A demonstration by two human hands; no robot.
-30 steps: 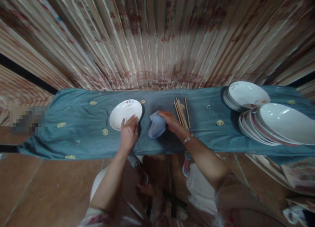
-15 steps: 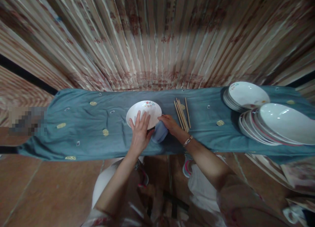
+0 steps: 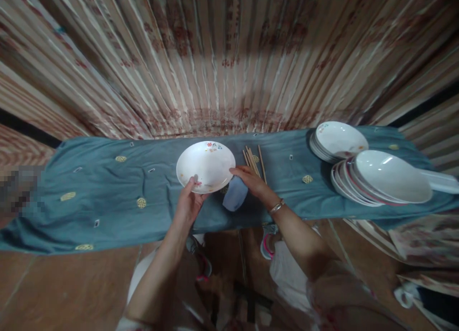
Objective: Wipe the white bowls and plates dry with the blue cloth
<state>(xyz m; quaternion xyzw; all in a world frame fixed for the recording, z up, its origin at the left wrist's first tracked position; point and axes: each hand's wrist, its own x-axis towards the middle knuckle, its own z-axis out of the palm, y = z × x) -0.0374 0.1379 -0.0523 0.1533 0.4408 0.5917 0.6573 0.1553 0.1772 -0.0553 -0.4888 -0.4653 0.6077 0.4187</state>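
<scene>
A white plate [image 3: 206, 166] with small flower prints is held up over the cloth-covered table, its inside facing me. My left hand [image 3: 189, 203] grips the near-left rim, thumb on top and fingers underneath. At the right rim, my right hand [image 3: 249, 179] is closed with its thumb on the edge. A blue cloth [image 3: 235, 194] hangs from those right fingers, just below the plate. Several wooden chopsticks [image 3: 263, 163] lie on the table behind my right hand.
A teal tablecloth [image 3: 107, 211] covers the long, narrow table. Toward its right end stand a stack of smaller flowered dishes [image 3: 339, 142] and a stack of larger white dishes [image 3: 392, 178]. A white handle-like piece [image 3: 442, 181] sticks out beside them. Pleated curtains [image 3: 222, 58] hang behind.
My left hand has moved from lying spread on the plate's inside to gripping its near rim. The plate is raised nearer to me. My view has shifted slightly right.
</scene>
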